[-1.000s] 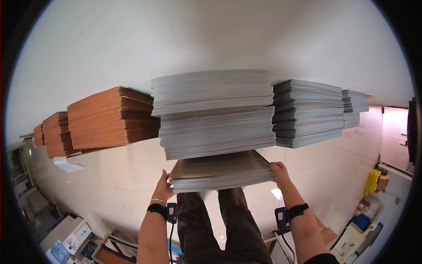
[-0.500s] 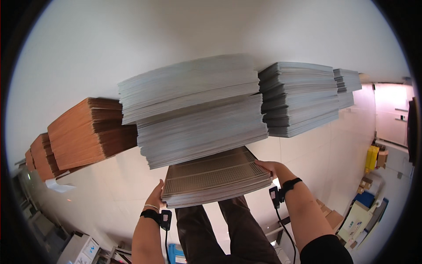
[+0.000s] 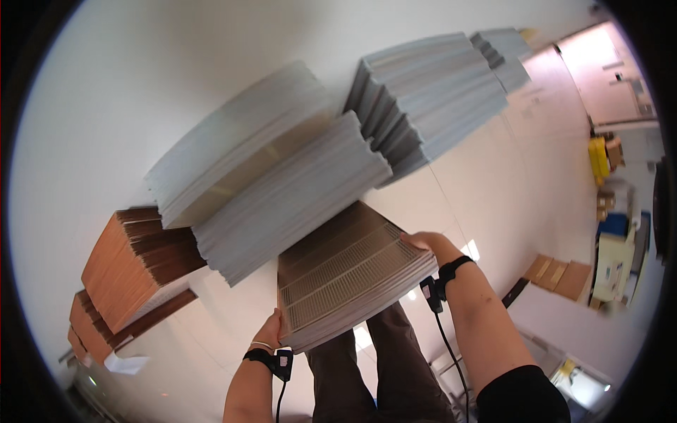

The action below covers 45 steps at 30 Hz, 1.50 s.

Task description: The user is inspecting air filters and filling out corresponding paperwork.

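Note:
Between my two hands is a thick stack of printed sheets (image 3: 352,275), its top sheet brownish with rows of fine grid print. My left hand (image 3: 269,328) grips its near left corner, and my right hand (image 3: 425,242) clasps its right edge with the thumb on top. The fingers beneath the stack are hidden. Just beyond it stands a tall pile of pale grey sheets (image 3: 289,201), with an upper block (image 3: 240,141) set a little off from the lower one. The far end of my held stack comes close to that pile; whether they touch I cannot tell.
Another grey pile (image 3: 437,99) stands further right, with a smaller one (image 3: 504,56) behind it. Orange-brown piles (image 3: 123,271) are at the left, near a loose white sheet (image 3: 127,364). Flat cardboard (image 3: 558,276) and a yellow item (image 3: 599,158) lie at the right.
The view has tilted, so the piles now slant up to the right. My hands still hold the stack, which now shows more of its top sheet.

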Each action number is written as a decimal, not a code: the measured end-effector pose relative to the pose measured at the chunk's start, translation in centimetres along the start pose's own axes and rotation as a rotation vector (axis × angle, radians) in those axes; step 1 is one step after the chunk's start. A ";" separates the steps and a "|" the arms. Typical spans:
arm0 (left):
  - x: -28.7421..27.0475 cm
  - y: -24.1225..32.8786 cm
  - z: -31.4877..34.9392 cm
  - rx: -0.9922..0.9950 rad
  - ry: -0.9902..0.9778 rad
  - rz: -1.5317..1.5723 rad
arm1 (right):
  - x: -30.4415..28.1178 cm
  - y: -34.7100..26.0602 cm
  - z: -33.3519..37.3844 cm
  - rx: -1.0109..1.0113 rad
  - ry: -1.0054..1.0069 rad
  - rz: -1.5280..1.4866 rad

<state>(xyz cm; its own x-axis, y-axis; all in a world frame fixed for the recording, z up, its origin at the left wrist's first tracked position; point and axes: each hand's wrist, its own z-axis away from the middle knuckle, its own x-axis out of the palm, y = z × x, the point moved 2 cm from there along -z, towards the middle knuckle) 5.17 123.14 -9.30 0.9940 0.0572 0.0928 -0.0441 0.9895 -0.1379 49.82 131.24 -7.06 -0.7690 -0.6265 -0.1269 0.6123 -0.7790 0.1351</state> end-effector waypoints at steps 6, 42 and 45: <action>-2.7 -3.0 -2.9 0.088 -0.055 -0.137 | 6.3 6.7 -2.4 -0.045 -0.007 -0.205; 12.7 -32.2 -3.2 -0.051 0.137 -1.477 | 60.1 53.1 -2.4 0.126 -0.107 -1.357; 10.5 -37.8 -5.3 -0.125 0.291 -1.452 | 62.6 59.5 -4.5 0.070 -0.107 -1.261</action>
<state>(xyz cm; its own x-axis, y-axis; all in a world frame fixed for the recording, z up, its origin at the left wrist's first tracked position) 17.83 85.59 -8.33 0.1464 -0.9889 0.0262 0.9732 0.1392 -0.1831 38.93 45.52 -11.41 -0.8226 0.5546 -0.1256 -0.5620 -0.8266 0.0307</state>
